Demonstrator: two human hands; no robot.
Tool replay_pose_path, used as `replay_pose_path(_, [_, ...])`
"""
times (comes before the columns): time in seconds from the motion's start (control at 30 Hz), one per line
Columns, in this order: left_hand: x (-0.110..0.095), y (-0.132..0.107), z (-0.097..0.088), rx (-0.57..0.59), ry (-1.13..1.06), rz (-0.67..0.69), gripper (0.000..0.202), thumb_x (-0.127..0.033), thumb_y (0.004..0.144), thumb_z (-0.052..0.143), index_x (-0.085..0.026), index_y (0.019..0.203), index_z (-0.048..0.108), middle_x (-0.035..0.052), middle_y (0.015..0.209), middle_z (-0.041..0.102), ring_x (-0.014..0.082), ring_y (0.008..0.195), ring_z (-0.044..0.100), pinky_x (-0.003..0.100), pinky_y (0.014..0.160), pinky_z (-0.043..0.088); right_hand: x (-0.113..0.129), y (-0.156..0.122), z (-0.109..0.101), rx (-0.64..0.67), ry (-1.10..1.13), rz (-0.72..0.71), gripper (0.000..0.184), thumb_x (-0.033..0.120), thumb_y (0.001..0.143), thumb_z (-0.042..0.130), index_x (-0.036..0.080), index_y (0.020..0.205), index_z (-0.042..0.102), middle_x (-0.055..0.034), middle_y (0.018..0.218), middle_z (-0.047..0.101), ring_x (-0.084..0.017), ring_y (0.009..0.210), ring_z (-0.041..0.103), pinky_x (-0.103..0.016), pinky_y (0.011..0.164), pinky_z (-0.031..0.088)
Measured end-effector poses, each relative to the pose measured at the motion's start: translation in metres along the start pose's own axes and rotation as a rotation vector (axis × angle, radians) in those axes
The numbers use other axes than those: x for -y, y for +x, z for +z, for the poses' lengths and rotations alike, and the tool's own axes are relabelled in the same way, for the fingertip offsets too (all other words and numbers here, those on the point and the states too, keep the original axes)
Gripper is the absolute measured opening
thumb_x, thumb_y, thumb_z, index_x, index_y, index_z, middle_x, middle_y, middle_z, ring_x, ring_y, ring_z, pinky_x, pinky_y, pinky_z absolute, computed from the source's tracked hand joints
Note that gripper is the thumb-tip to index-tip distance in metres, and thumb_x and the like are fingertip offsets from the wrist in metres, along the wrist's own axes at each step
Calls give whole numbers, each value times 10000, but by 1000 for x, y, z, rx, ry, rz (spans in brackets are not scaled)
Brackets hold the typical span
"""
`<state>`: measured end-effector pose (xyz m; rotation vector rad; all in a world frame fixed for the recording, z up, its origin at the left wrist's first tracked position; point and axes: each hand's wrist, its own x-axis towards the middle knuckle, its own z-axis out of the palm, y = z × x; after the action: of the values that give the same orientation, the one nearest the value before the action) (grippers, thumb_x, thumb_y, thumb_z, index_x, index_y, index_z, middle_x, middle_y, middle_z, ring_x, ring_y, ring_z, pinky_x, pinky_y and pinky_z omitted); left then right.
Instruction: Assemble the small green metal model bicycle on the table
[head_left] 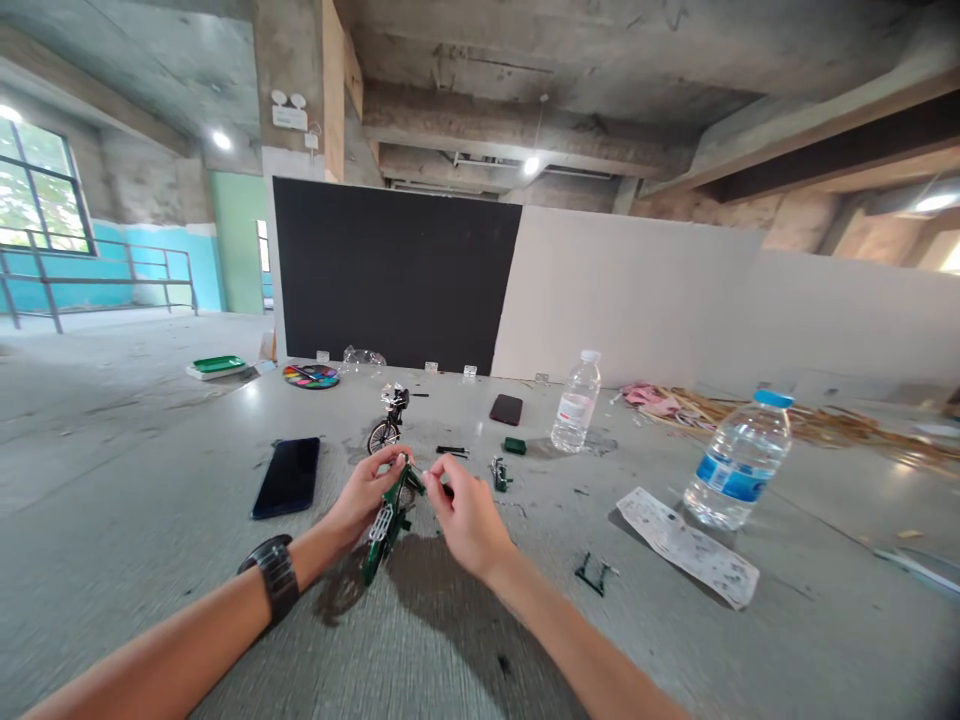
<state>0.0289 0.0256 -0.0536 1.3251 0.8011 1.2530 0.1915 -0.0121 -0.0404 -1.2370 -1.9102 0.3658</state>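
Note:
My left hand (373, 487) is closed around the front end of a small green model bicycle (386, 525), whose silver rack and green rear fender point toward me. My right hand (466, 508) is in a pinch at the bicycle's right side. A thin dark piece seems to be at its fingertips, too small to name. Just beyond my hands stands a black model bicycle front part (386, 425) with a spoked wheel. Loose on the surface lie a dark green frame-like part (594, 574), a small green part with silver bits (500, 475) and a green block (514, 446).
A black phone (287, 478) lies left of my hands, another phone (506, 409) farther back. Two water bottles (576, 405) (739, 460) and a printed sheet (688, 546) are at right. Behind are a paint palette (311, 376) and a black panel (394, 275).

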Motion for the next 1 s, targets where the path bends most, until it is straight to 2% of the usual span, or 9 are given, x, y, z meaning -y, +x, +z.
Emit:
replay_pose_path(0.1, [2,2,-1,6,13,0,634,-685,650,753,-152,962,606,-78,617,411,68,505,296,207,471,238,-1,5,0,2,108,67,259,410,969,454,222,791,466,73,547,395,-115,506,376,-233,525,276])
replay_pose_path(0.23, [3,3,-1,-10,59,42,583,-674,685,730,-160,935,617,-52,664,470,82,540,362,206,490,272,-3,9,-3,34,107,108,264,410,958,470,212,786,506,57,567,426,-124,536,418,-246,542,293])
replay_pose_path(0.43, [9,4,-4,-75,126,131,491,-627,774,678,-172,954,635,1,785,590,123,641,490,228,578,379,5,-8,-13,-46,-45,38,390,505,1016,304,227,778,436,35,601,458,-144,556,455,-275,562,329])
replay_pose_path(0.5, [12,6,-6,-115,161,159,471,-606,781,676,-175,968,648,16,811,622,143,677,532,242,604,409,15,-18,-12,14,-61,-52,395,597,955,428,231,805,412,37,644,475,-140,566,459,-272,555,356])
replay_pose_path(0.57, [14,7,-7,-150,185,169,448,-584,777,681,-180,969,661,32,846,649,161,709,566,257,627,431,25,-26,-7,64,-104,-149,494,671,796,634,226,852,426,-9,801,553,-168,685,520,-292,613,430])
replay_pose_path(0.67, [14,9,-8,-204,189,164,413,-550,768,691,-188,964,675,46,877,668,175,726,583,269,643,438,33,-32,1,78,-159,-148,483,535,739,741,219,926,426,-54,931,578,-208,804,560,-344,708,485])
replay_pose_path(0.8, [8,10,-9,-262,199,180,385,-536,773,681,-191,944,686,46,883,671,187,777,582,273,678,434,26,-30,2,66,-112,-135,244,251,818,591,222,961,396,-55,940,591,-187,788,571,-324,707,486])
replay_pose_path(0.9, [4,10,-11,-297,191,180,407,-549,787,661,-184,963,690,52,929,679,185,820,571,275,721,424,11,-24,-5,-48,-18,-132,131,255,894,491,238,912,363,-65,968,614,-175,798,588,-306,708,479])
replay_pose_path(1.0, [2,10,-13,-292,166,169,462,-582,775,672,-173,986,696,54,944,686,180,831,563,273,752,410,-2,-16,-14,-174,41,-93,175,320,958,429,252,839,320,-52,899,611,-160,739,569,-285,671,460])
